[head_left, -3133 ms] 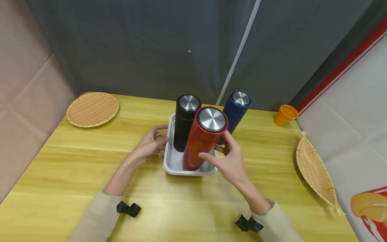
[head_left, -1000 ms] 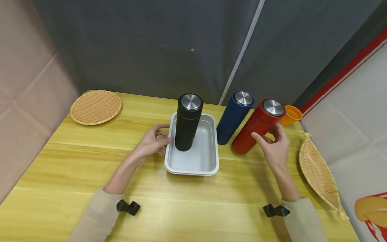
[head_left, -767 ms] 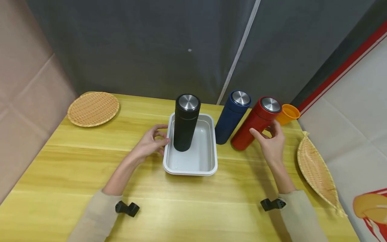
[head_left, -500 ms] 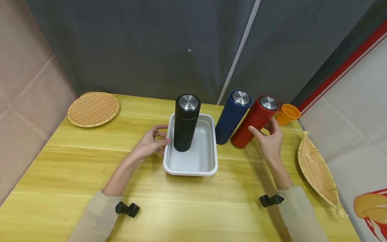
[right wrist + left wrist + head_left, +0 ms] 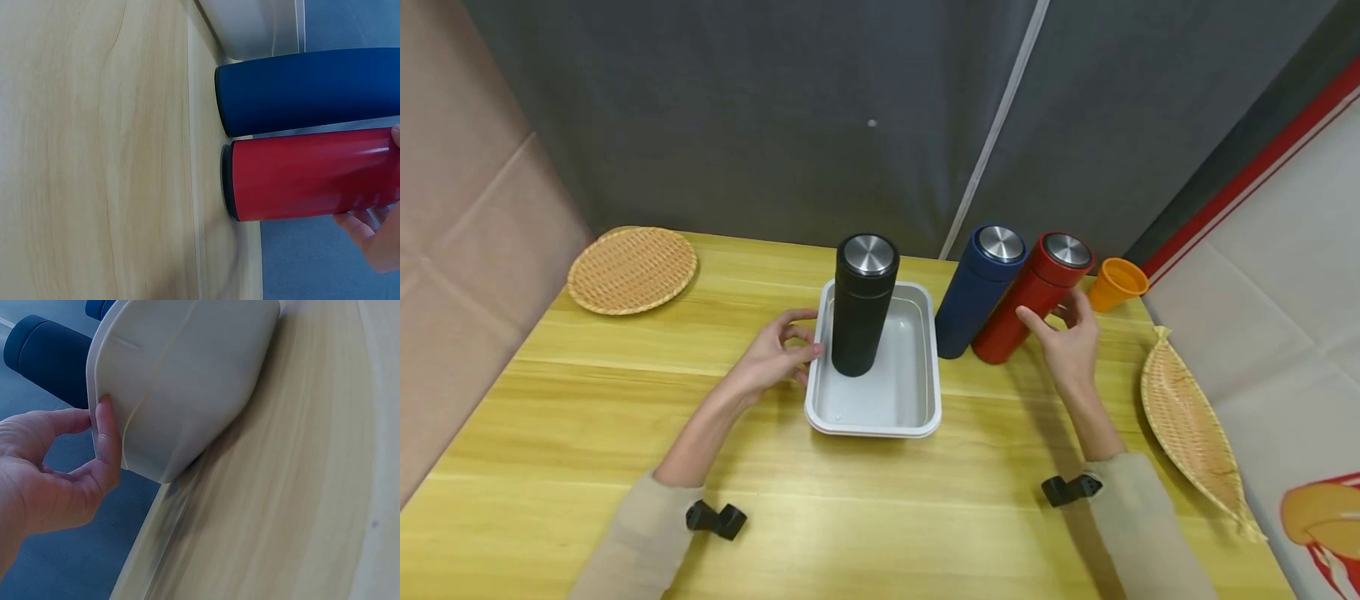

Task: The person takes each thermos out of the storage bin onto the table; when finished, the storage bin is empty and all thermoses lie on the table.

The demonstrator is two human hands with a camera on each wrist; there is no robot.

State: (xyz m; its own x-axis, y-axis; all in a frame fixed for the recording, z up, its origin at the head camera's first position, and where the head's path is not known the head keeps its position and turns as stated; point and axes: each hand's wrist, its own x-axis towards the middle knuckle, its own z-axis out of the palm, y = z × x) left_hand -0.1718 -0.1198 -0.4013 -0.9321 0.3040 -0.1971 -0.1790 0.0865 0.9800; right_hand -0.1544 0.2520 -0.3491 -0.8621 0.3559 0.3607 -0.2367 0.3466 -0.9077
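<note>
My left hand (image 5: 771,354) pinches the left rim of a light grey rectangular tray (image 5: 876,422). In the left wrist view the thumb and fingers lie on either side of that rim. Inside the tray, toward its left, a black thermos (image 5: 859,325) stands upright. Right of the tray stands a blue thermos (image 5: 973,304). Beside it is a red thermos (image 5: 1026,308), which my right hand (image 5: 1070,346) grips by its side, thumb at the front. Its black base is at the tabletop in the right wrist view, close to the blue thermos (image 5: 306,90).
An orange cup (image 5: 1116,284) stands behind the right hand. A boat-shaped woven basket (image 5: 1191,425) lies at the right edge by the wall. Flat round woven trays (image 5: 632,271) lie at the back left. A dark grey panel (image 5: 760,125) closes off the back.
My right hand has carried the red thermos out of the tray to the right, set it down, then shifted it slightly back toward the blue thermos. The left hand has stayed on the rim.
</note>
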